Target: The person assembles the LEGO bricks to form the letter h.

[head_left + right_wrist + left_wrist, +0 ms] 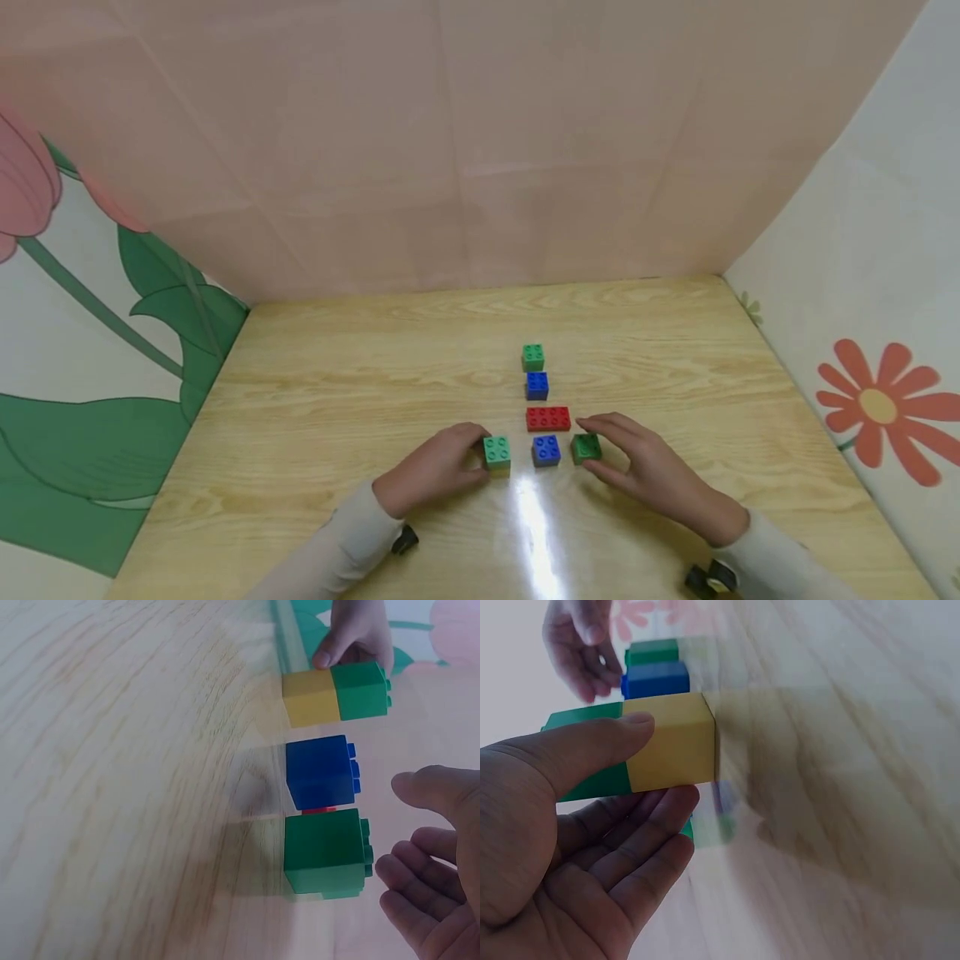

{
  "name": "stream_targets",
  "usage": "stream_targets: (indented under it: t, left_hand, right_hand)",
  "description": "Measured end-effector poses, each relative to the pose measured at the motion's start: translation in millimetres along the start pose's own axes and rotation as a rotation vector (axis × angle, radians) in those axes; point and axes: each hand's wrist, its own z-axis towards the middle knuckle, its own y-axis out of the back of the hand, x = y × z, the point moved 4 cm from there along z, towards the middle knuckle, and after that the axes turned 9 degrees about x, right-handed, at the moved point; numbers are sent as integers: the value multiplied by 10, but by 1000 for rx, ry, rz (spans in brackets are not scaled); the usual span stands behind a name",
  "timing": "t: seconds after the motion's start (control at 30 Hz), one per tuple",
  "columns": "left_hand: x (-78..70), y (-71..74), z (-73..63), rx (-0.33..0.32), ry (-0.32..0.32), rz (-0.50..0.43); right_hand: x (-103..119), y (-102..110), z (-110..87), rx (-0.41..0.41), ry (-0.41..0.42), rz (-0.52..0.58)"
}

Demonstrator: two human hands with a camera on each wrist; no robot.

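Note:
A light green building block (pixel 497 451) sits on top of a yellow building block (pixel 671 742). My left hand (pixel 441 467) pinches this two-block stack between thumb and fingers, the thumb lying across the seam. My right hand (pixel 656 475) is beside a single dark green building block (pixel 587 448). In the right wrist view a gap shows between its loosely curved fingers (pixel 416 874) and that block's studs. Between the stack and the dark green block stands a blue building block (pixel 546 451), touched by neither hand.
Behind the near blue block lies a longer red block (pixel 548 418). Farther back are another blue block (pixel 537 386) and a green block (pixel 532 357). All stand on a wooden table (pixel 337 375), with a pink cloth (pixel 450 167) behind it and flower-patterned panels at both sides.

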Motion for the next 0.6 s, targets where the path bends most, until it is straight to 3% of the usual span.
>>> stream_targets:
  t: [0.3, 0.6]
  left_hand:
    - [95, 80, -24, -24, 30, -32]
    - [150, 148, -37, -72, 16, -26]
  right_hand:
    - [-46, 7, -24, 8, -62, 1]
    - [-89, -4, -41, 0, -59, -14]
